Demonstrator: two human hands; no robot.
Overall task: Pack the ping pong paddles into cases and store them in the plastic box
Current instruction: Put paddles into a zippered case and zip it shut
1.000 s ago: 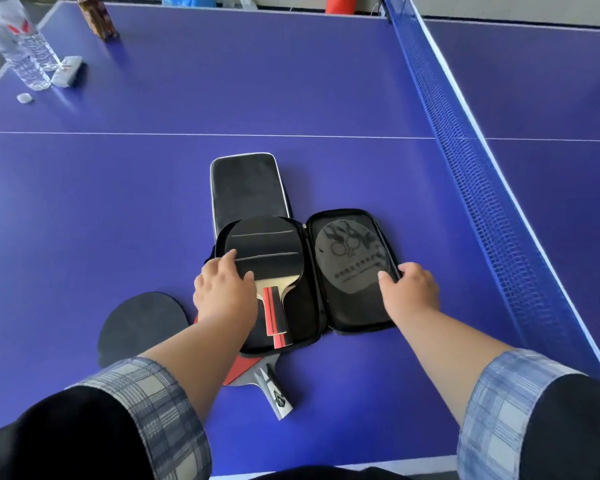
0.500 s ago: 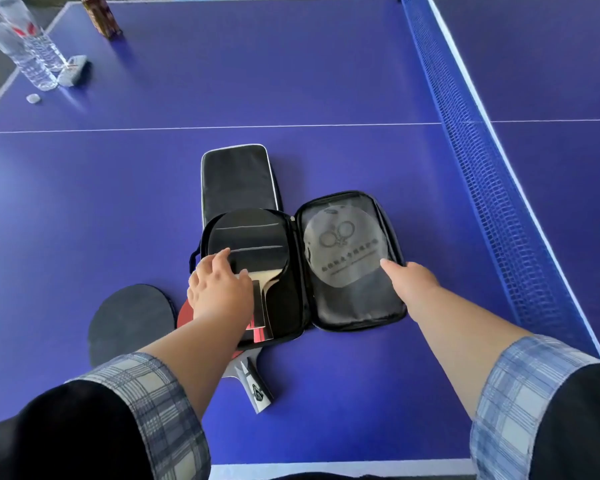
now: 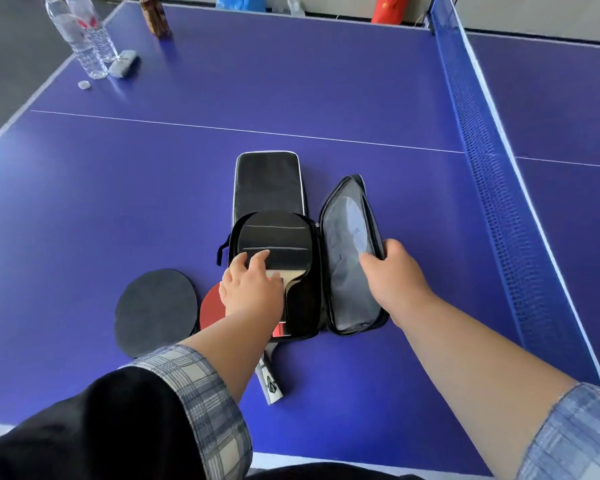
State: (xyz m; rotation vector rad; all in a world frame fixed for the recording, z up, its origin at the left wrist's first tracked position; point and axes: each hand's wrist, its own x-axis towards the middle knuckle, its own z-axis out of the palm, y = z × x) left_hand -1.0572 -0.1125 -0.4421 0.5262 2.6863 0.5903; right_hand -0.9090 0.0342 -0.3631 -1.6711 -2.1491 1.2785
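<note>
Purple tabletop [image 3: 326, 81] fills nearly the whole view, with the net [image 3: 492, 174] running along its right side. Everything else sits around the open case [image 3: 305, 306], a black zip case lying unfolded near the person. Its lid [image 3: 352, 251] is now tilted up off the table, where half a second ago it lay flat. The right hand [image 3: 392, 271] grips the lid's outer edge, fingers curled over the rim. Behind the open case lies a second case [image 3: 267, 183], zipped shut. Inside the open case's left half lies a black paddle [image 3: 274, 242], and the left hand [image 3: 250, 289] presses on it with fingers spread flat, gripping nothing. Left of the open case lie a round black cover [image 3: 155, 306] and a red paddle [image 3: 212, 308], partly tucked under the case. One paddle is seated; folding, zipping and packing the red paddle are probably left. No plastic box is in view.
</note>
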